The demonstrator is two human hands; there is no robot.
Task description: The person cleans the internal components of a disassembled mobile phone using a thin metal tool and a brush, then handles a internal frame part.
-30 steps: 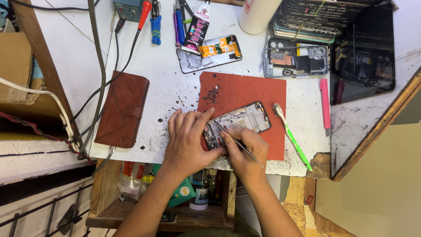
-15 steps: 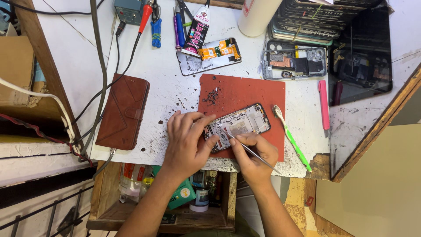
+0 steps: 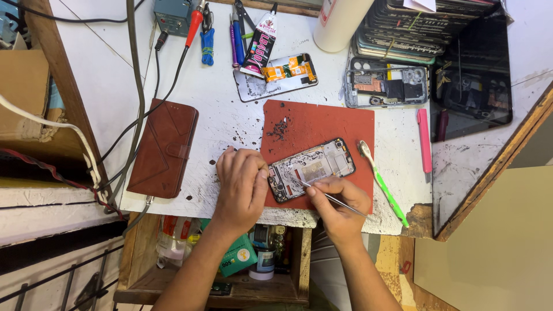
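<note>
One opened phone (image 3: 311,169), one tweezers (image 3: 331,197), two hands gripping.

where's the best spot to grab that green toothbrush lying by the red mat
Probably the bare middle of the green-handled toothbrush, taken from above with fingers across its thin handle. It lies flat and slanted on the white table, bristles at the upper end beside the red rubber mat, the tail near the table edge.
</note>
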